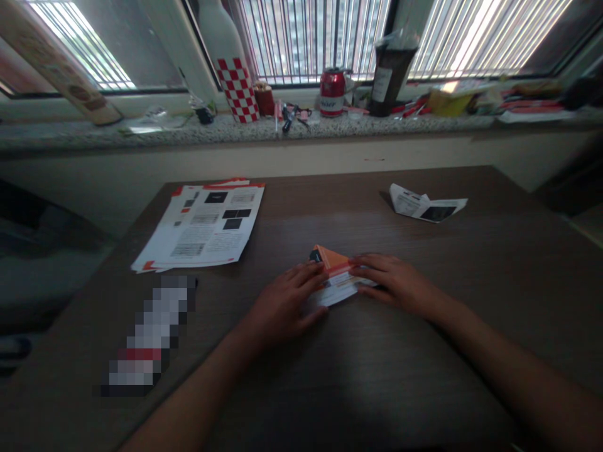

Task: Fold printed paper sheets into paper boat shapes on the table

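The folded orange-and-white printed paper [338, 287] lies on the tabletop [377, 389] between the two hands, its longer direction running roughly crosswise and the lower edge slanting slightly away toward the right, with both hands touching it so that neither is clearly nearer. The left hand [289, 304] rests palm down, fingers extended over the paper's left side and thumb spread apart near the lower edge; the right hand [396, 281] reaches its loosely parted, nearly straight fingers over the right end, neither visibly gripping.
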`<action>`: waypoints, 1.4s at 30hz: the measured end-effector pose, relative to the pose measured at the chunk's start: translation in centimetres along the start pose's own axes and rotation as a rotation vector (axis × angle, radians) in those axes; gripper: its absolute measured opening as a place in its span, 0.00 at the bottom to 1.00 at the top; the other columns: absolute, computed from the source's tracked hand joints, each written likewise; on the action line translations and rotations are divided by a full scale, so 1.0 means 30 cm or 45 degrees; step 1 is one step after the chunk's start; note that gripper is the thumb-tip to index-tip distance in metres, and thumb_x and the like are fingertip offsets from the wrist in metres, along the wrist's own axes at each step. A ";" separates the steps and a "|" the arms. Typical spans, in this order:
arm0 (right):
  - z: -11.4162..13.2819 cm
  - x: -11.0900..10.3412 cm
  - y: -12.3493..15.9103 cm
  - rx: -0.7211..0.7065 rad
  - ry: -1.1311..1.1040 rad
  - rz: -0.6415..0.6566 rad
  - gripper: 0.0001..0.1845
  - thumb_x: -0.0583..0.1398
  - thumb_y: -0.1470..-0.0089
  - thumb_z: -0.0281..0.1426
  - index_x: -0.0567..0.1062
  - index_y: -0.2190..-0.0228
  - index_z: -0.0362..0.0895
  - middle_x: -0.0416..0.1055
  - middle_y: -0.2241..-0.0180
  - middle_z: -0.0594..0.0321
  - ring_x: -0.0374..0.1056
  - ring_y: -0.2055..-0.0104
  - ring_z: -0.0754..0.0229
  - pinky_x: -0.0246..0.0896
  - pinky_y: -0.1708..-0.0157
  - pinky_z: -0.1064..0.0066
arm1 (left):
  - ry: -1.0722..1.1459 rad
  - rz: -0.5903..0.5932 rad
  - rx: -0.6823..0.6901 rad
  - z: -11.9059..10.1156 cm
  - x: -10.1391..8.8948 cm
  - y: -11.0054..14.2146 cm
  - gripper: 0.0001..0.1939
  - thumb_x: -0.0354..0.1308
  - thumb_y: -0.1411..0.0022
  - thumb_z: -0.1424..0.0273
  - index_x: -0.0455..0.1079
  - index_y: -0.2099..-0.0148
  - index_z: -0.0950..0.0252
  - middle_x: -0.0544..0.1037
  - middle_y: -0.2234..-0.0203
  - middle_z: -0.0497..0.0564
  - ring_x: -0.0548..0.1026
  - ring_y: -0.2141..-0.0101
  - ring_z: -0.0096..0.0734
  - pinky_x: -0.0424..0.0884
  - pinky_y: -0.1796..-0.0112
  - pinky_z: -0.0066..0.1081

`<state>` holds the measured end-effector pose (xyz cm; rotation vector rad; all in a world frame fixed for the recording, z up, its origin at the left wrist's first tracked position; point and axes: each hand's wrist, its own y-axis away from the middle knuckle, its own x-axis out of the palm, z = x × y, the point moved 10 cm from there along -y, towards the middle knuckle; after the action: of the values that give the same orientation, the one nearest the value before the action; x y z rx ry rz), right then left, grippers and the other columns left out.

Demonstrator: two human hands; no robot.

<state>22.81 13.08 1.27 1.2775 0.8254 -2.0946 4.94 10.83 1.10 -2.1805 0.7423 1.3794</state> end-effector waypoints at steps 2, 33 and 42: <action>0.001 -0.004 0.001 -0.004 -0.012 0.006 0.23 0.62 0.33 0.40 0.74 0.39 0.52 0.72 0.37 0.54 0.68 0.36 0.45 0.66 0.39 0.45 | 0.019 -0.012 0.011 -0.003 -0.004 -0.002 0.28 0.60 0.28 0.60 0.65 0.30 0.57 0.64 0.29 0.55 0.64 0.31 0.49 0.65 0.35 0.52; -0.054 -0.197 0.051 0.338 -0.435 -0.528 0.08 0.61 0.33 0.37 0.79 0.58 0.48 0.81 0.61 0.60 0.78 0.60 0.54 0.74 0.60 0.63 | 0.397 -0.768 -0.126 0.052 -0.283 0.091 0.05 0.63 0.29 0.67 0.78 0.53 0.59 0.80 0.66 0.47 0.77 0.69 0.29 0.76 0.66 0.30; -0.140 -0.090 0.047 0.643 -0.551 -0.371 0.15 0.61 0.34 0.44 0.80 0.58 0.46 0.78 0.69 0.61 0.73 0.71 0.56 0.66 0.73 0.66 | 0.680 -0.584 -0.479 0.169 -0.148 0.053 0.15 0.64 0.29 0.59 0.74 0.45 0.59 0.82 0.60 0.50 0.81 0.63 0.34 0.78 0.64 0.32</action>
<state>27.30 15.61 1.88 0.8997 0.3097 -2.8002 -1.07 13.70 3.01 -2.8309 0.1138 0.7489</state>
